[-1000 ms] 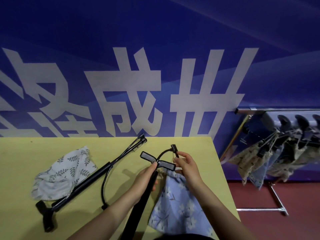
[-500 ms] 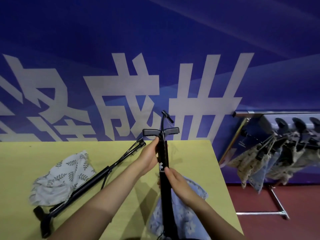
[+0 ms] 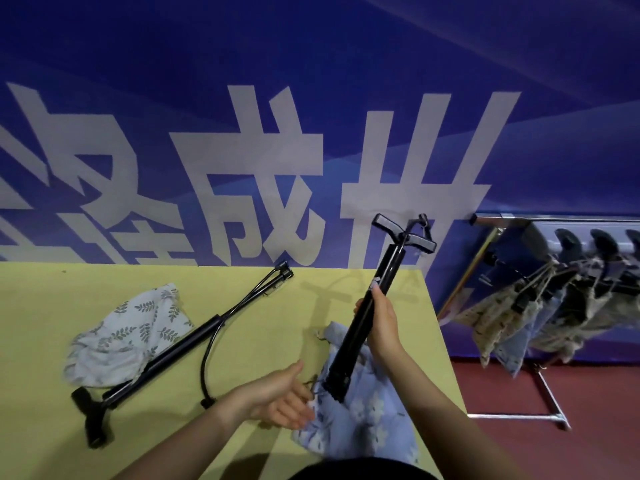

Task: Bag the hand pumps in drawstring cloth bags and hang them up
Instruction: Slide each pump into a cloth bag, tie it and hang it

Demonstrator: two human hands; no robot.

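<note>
We are looking at a yellow table (image 3: 242, 341) standing against a blue wall. A black hand pump (image 3: 180, 344) is lying diagonally on it, partly over a white leaf-print bag (image 3: 128, 334). A blue floral bag (image 3: 367, 424) is lying near its right edge.

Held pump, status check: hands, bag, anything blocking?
Right hand grips held pump mid-barrel, tilted, base at blue floral bag mouth. Left hand at bag opening, fingers open. Second pump lies clear on table.

Head cam, fwd-down, close over table (image 3: 242, 344); one view only.
</note>
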